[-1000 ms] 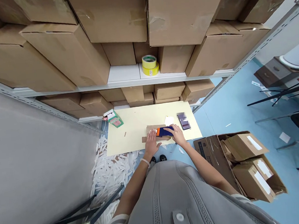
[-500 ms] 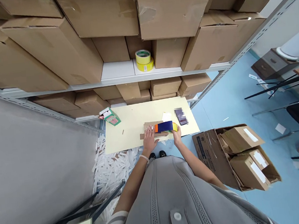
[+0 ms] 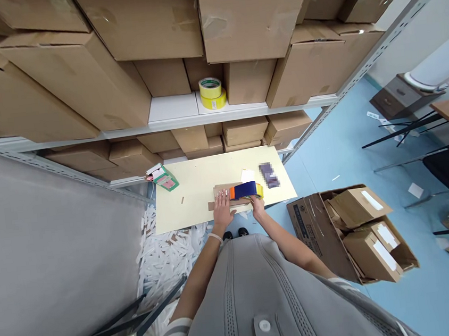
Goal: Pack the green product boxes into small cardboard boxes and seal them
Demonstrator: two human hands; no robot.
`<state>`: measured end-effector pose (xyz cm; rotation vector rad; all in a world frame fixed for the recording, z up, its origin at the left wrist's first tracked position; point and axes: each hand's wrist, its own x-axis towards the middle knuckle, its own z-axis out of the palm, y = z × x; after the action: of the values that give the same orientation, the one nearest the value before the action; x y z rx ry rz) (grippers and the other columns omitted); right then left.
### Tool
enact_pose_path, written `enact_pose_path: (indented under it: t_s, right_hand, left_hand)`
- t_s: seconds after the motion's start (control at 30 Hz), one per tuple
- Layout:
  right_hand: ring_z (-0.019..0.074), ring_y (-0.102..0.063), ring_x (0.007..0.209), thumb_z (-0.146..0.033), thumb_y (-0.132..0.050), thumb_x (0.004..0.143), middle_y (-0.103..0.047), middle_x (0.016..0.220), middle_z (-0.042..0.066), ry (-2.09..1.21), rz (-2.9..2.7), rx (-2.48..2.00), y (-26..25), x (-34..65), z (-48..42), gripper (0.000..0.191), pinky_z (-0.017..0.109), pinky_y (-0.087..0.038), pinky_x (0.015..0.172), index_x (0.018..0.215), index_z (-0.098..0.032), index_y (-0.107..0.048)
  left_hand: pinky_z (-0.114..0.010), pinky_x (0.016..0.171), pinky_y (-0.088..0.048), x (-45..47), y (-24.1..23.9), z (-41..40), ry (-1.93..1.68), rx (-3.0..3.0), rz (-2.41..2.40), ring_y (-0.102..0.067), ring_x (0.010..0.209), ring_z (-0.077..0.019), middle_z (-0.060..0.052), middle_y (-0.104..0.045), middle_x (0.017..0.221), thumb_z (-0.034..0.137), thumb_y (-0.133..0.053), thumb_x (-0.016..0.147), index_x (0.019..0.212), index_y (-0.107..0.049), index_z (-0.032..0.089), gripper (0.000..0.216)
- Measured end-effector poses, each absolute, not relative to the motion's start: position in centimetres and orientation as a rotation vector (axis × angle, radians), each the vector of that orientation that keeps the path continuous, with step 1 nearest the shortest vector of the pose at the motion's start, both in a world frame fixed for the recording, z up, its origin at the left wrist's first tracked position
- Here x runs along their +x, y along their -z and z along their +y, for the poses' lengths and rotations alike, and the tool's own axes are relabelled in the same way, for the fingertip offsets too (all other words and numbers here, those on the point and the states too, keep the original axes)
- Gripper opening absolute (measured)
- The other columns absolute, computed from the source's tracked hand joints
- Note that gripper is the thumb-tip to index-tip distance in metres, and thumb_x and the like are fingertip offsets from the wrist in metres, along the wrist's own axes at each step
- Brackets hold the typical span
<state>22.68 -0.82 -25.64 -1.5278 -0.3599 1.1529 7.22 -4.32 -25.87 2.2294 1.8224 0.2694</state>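
My left hand (image 3: 223, 212) lies with its fingers stretched out on a piece of brown cardboard (image 3: 211, 205). A blue and orange tape dispenser (image 3: 245, 190), carrying a yellow roll of tape (image 3: 259, 190), rests across the cardboard just right of those fingers. My right hand (image 3: 258, 207) is closed around the near right end of the dispenser, below the roll. Part of the cardboard is hidden under the hand and the dispenser. Both hands are at the front edge of the cream table (image 3: 193, 176).
A white paper (image 3: 248, 175) and a blurred dark object (image 3: 269, 175) lie on the table's right; a green box (image 3: 164, 178) stands at its left. Yellow tape rolls (image 3: 212, 94) sit on the shelf. Paper shreds (image 3: 165, 254) cover the floor left, a large carton (image 3: 315, 228) stands right.
The view has shifted slightly. My right hand has slid a little left under the tape roll, while my left hand stays flat on the cardboard.
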Motion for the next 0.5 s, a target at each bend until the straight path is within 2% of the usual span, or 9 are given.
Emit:
enact_pose_path:
  t_s: [0.13, 0.27, 0.5]
  right_hand:
    - [0.0149, -0.062, 0.068, -0.028, -0.065, 0.056, -0.065, 0.062, -0.003, -1.095, -0.330, -1.573, 26.2, 23.0, -0.4, 0.026, 0.023, -0.050, 0.059, 0.079, -0.017, -0.063]
    - [0.0138, -0.060, 0.064, -0.024, -0.066, 0.054, -0.064, 0.062, -0.003, -1.057, -0.336, -1.595, 26.3, 23.6, -0.2, 0.026, 0.022, -0.050, 0.056, 0.078, -0.016, -0.063]
    - [0.0145, -0.062, 0.062, -0.022, -0.067, 0.056, -0.065, 0.059, -0.002, -1.050, -0.481, -1.585, 25.9, 24.6, 0.2, 0.025, 0.022, -0.052, 0.054, 0.079, -0.013, -0.066]
  left_hand:
    - [-0.048, 0.122, -0.008, 7.4, 26.0, -4.4, -0.298, 2.226, 1.842, -0.008, 0.150, -0.0273, -0.012, -0.012, 0.161, 0.035, -0.045, 0.090, 0.154, -0.018, 0.009, 0.074]
    - [-0.048, 0.122, -0.009, 7.6, 26.3, -4.3, -0.339, 2.184, 1.876, -0.009, 0.149, -0.0265, -0.011, -0.015, 0.161, 0.038, -0.038, 0.094, 0.153, -0.022, 0.012, 0.067]
    - [-0.049, 0.122, -0.010, 7.9, 26.7, -4.3, -0.331, 2.154, 1.901, -0.010, 0.149, -0.0258, -0.010, -0.020, 0.160, 0.038, -0.037, 0.095, 0.154, -0.018, 0.014, 0.066]
